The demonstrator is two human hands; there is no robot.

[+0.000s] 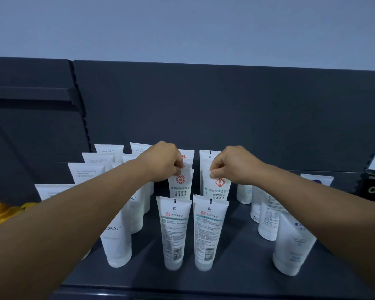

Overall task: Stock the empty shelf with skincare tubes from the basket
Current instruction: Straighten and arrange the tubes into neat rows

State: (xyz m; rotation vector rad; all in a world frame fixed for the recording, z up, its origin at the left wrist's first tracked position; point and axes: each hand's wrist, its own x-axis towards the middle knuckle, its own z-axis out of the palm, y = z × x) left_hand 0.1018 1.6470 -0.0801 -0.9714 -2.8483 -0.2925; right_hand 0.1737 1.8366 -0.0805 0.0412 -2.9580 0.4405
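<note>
While left hand [165, 162] and right hand [233, 164] are pinching tops of two tubes [180, 185] mid-shelf [236, 267], careless release is risking toppling near tubes [175, 232].

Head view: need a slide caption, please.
Left hand and right hand each pinch a red-logo tube's top on the dark shelf.

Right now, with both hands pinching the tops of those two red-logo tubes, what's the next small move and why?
Probably let go of both. The left hand and right hand each pinch the crimped top of a white red-logo tube, and both tubes look upright on the dark shelf, in line behind the front pair.
</note>
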